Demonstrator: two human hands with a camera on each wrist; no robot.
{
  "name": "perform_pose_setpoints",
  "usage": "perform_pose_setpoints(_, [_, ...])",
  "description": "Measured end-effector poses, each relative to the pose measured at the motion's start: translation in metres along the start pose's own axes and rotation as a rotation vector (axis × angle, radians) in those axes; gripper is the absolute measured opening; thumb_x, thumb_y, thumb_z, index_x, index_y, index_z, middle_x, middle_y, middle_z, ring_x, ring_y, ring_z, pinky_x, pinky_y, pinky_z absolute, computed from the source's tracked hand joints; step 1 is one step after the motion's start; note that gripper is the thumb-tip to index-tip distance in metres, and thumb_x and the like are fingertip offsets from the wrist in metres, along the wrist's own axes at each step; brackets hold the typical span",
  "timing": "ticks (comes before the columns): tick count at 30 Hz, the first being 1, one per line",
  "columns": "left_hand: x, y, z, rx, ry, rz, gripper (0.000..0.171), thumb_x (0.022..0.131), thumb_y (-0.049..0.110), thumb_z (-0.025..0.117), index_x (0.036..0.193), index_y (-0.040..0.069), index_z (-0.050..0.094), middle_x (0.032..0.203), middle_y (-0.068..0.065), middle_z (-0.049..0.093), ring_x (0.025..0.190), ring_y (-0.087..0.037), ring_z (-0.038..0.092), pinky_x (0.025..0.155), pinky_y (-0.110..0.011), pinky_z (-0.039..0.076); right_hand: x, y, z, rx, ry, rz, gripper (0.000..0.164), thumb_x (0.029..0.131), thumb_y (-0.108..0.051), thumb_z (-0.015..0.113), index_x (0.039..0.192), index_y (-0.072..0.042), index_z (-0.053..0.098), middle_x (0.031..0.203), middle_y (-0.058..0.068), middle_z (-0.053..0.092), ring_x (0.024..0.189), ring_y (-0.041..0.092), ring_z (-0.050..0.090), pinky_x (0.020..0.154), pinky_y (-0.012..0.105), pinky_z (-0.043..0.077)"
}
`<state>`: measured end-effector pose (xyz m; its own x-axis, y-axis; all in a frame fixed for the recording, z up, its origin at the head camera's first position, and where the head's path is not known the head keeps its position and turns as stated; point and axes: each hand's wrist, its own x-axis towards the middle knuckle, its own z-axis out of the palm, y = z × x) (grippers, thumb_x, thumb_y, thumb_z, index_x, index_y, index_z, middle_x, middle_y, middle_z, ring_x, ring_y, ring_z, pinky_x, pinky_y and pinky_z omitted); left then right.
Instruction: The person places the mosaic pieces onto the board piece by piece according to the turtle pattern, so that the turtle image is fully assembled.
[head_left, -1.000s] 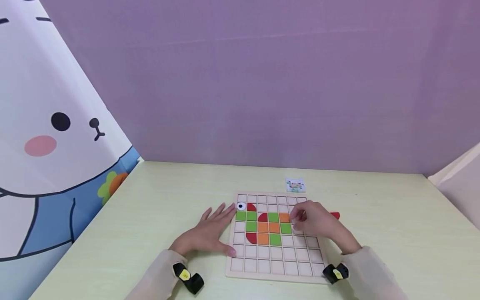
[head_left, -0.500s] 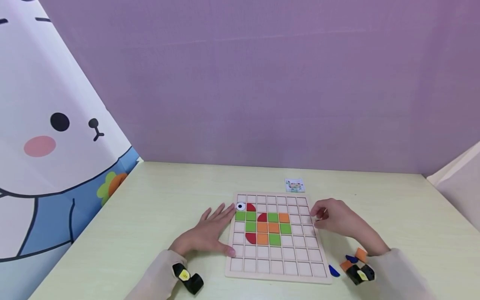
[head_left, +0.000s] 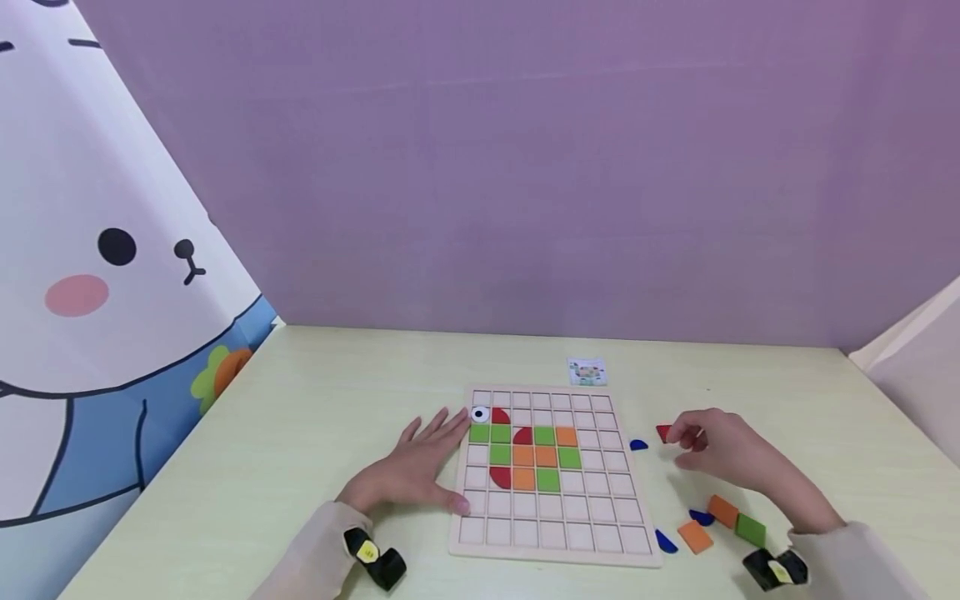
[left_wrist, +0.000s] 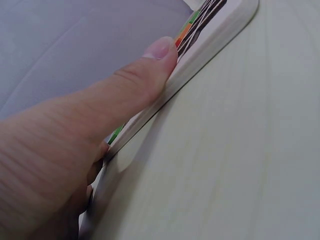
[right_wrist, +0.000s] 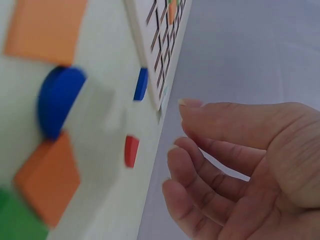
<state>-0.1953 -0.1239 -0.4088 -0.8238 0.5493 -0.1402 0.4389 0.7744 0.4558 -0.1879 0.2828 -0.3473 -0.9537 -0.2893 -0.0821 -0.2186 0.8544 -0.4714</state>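
A wooden grid board lies on the table, with green, orange and red tiles and an eye tile set in its cells. My left hand rests at the board's left edge, fingers spread; in the left wrist view the thumb lies on the rim. To the right of the board, my right hand is over the table beside a red piece. The right wrist view shows its fingers loosely bent with nothing between them, and the red piece lying apart from the fingertips.
Right of the board lie blue half-round pieces, orange squares and a green square. A small picture card sits behind the board. A purple backdrop stands at the table's far edge.
My right hand has moved right, off the board's right columns and out over the loose pieces' side, uncovering several of them. The left hand has stayed in place.
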Motion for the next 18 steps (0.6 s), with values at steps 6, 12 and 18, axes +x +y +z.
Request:
perform_pose_setpoints(6, [-0.001,0.001,-0.002,0.003,0.002,-0.001,0.113,0.071,0.067,0.068,0.154,0.015,0.013,0.162,0.0,0.007,0.149,-0.029,-0.002,0.117,-0.059,-0.002,-0.011,0.017,-0.002,-0.014,-0.005,0.036,0.019,0.076,-0.005,0.076,0.091,-0.006,0.065,0.079,0.0,0.058,0.074,0.016,0.05,0.06,0.02,0.045])
perform_pose_setpoints(12, [-0.002,0.003,-0.001,-0.003,0.003,0.004,0.113,0.071,0.066,0.069,0.154,0.014,0.014,0.162,-0.001,0.008,0.149,-0.029,-0.001,0.117,-0.059,-0.002,-0.024,0.032,-0.001,-0.02,-0.015,0.072,0.018,0.077,-0.008,0.075,0.092,-0.007,0.065,0.077,-0.001,0.056,0.073,0.015,0.049,0.059,0.02,0.043])
perform_pose_setpoints(18, [-0.001,0.002,-0.001,0.002,0.005,0.007,0.113,0.071,0.067,0.069,0.154,0.014,0.013,0.162,0.0,0.008,0.149,-0.029,-0.001,0.116,-0.059,-0.002,-0.034,0.046,0.002,-0.016,-0.035,0.1,0.016,0.08,-0.012,0.074,0.093,-0.009,0.065,0.078,-0.001,0.056,0.07,0.011,0.047,0.059,0.019,0.043])
